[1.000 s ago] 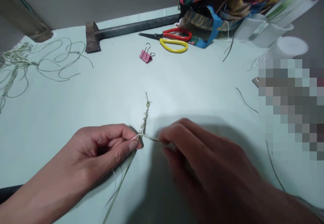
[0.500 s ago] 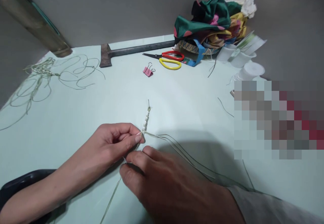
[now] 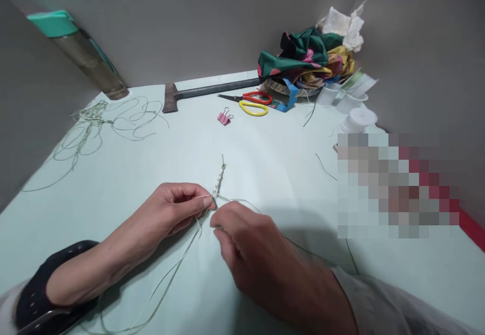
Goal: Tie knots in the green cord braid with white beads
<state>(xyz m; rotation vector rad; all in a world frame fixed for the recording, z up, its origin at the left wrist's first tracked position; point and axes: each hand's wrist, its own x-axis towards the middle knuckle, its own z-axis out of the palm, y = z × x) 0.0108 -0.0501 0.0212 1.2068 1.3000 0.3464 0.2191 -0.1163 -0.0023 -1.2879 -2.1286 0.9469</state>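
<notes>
A short knotted cord braid (image 3: 219,179) lies on the pale table, its thin tail pointing away from me. My left hand (image 3: 182,206) pinches the near end of the braid between thumb and fingertips. Loose green cords (image 3: 175,269) run from that pinch toward the table's front, and others trail to the right beneath my right hand. My right hand (image 3: 242,239) is just right of the braid's near end, fingers curled and thumb close to the index finger. Whatever its fingertips hold is too small to make out.
Behind the braid are a pink binder clip (image 3: 224,118), scissors (image 3: 253,103) and a hammer (image 3: 170,97). Tangled cord (image 3: 91,117) and a bottle (image 3: 85,57) stand at the left. Bundled cloth (image 3: 310,52) and white spools (image 3: 359,118) sit at the right.
My right hand has moved right and away from me, off the cords below my left hand. Those cords now spread loosely. My left hand keeps its pinch. The view has shifted.
</notes>
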